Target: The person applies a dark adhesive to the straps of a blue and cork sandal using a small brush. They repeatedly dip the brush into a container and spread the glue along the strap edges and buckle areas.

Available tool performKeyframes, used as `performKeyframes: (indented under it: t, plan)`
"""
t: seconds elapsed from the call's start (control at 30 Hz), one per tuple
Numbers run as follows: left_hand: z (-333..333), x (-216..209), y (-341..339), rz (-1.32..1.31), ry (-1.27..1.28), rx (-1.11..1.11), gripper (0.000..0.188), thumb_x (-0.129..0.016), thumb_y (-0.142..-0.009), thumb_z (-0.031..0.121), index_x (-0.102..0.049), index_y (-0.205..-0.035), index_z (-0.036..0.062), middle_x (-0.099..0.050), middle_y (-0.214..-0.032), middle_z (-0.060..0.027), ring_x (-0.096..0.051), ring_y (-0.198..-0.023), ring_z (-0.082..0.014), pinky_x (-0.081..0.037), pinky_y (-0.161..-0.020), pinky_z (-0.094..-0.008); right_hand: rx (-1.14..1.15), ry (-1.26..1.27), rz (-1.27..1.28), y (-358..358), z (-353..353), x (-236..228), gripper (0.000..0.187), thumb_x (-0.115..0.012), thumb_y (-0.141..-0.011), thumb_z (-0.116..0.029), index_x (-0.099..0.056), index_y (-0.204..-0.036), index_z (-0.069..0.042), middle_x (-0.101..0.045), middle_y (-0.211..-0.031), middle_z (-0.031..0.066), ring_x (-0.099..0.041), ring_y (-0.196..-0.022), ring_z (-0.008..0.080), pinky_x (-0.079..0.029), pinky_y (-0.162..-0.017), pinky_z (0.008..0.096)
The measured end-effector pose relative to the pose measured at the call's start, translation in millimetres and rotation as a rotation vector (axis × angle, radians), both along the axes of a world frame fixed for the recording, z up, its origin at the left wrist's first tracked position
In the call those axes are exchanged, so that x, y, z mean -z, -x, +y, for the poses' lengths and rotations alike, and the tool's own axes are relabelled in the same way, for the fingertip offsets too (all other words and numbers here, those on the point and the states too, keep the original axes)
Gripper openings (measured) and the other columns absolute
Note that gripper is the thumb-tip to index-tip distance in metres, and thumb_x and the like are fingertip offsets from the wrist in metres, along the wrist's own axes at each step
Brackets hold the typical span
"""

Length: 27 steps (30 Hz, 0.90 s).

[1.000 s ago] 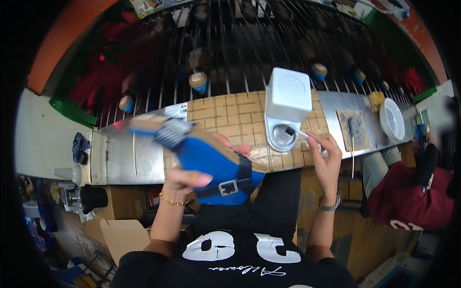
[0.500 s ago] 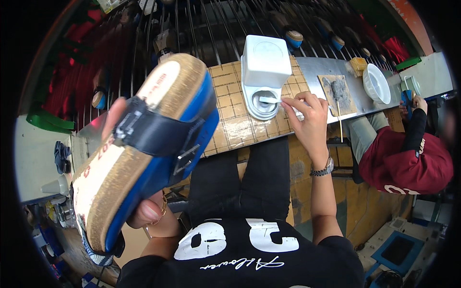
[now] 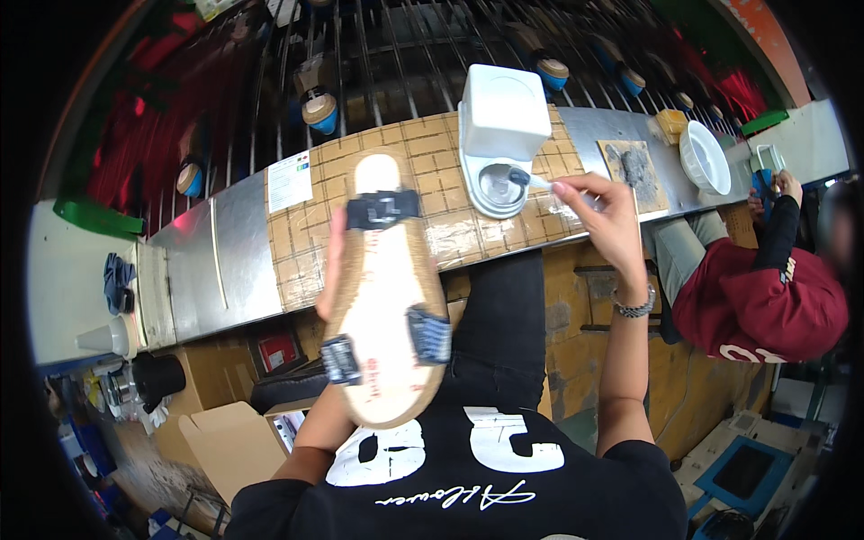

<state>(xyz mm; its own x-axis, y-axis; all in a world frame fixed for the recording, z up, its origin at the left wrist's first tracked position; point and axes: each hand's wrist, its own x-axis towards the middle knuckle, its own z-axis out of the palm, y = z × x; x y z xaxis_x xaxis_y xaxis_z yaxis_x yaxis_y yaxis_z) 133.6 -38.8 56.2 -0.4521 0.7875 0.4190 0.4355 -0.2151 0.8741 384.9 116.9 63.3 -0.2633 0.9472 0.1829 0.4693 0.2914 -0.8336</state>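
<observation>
My left hand (image 3: 333, 268) grips a sandal (image 3: 382, 288) from beneath, its pale footbed turned up and edged in brown cork. One dark strap crosses its far part; two dark strap pieces show at the near sides. Motion blurs the sandal, and most of that hand is behind it. Pinched in my right hand (image 3: 605, 214) is a small white-handled brush (image 3: 538, 182). Its dark tip is over the round cup (image 3: 500, 196) at the front of a white box-shaped dispenser (image 3: 506, 112). Whether the tip touches the cup cannot be told.
Patterned cardboard (image 3: 315, 236) covers part of the metal bench (image 3: 184, 274). Behind it, several shoes lie on a rack of rods (image 3: 396, 63). To the right are a stained board (image 3: 655, 191), a white bowl (image 3: 705, 157) and a co-worker in a maroon shirt (image 3: 760, 297).
The sandal has moved right, away from the camera, and turned from its blue side to its footbed. My right hand has moved slightly right, bringing the brush's dark tip into sight.
</observation>
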Motion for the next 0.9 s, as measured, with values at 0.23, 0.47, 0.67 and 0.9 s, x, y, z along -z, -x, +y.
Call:
performKeyframes:
  t: [0.23, 0.47, 0.67, 0.9]
  plan:
    - [26, 40, -1, 0.294, -0.289, 0.042, 0.074, -0.072, -0.089, 0.010, -0.033, -0.150, -0.0067, -0.067, -0.118, -0.0249, -0.073, -0.093, -0.0243, -0.062, -0.078, -0.0296, 0.081, -0.897, 0.064, 40, -47, -71, 0.023, -0.085, -0.070, -0.005, -0.081, -0.091, -0.012, -0.065, -0.085, 0.0034, -0.057, -0.078, 0.0146, -0.042, -0.069, 0.0288]
    - [34, 10, -5, 0.416, -0.460, 0.054, 0.082, -0.084, -0.078, 0.021, -0.044, -0.141, -0.0116, -0.048, -0.136, -0.0415, -0.063, -0.117, -0.0425, -0.059, -0.087, -0.0394, -0.068, -0.568, 0.057, 52, -74, -77, 0.021, -0.084, -0.069, -0.006, -0.081, -0.090, -0.011, -0.059, -0.076, 0.0016, -0.054, -0.073, 0.0131, -0.035, -0.067, 0.0262]
    - [36, 19, 2, 0.507, -0.541, 0.108, 0.086, -0.081, -0.078, 0.026, -0.037, -0.145, -0.0065, -0.043, -0.140, -0.0401, -0.061, -0.118, -0.0406, -0.057, -0.089, -0.0395, -0.023, -0.762, 0.057, 58, -60, -84, 0.022, -0.084, -0.068, -0.004, -0.081, -0.089, -0.010, -0.058, -0.076, 0.0019, -0.053, -0.070, 0.0134, -0.036, -0.064, 0.0262]
    - [25, 8, -4, 0.340, -0.342, 0.220, 0.082, -0.066, -0.086, 0.034, -0.029, -0.150, -0.0009, -0.039, -0.146, -0.0322, -0.056, -0.125, -0.0351, -0.050, -0.098, -0.0389, -0.156, -0.910, 0.082, 47, -49, -94, 0.028, -0.082, -0.066, 0.003, -0.080, -0.093, -0.007, -0.060, -0.086, 0.0062, -0.055, -0.075, 0.0136, -0.040, -0.065, 0.0240]
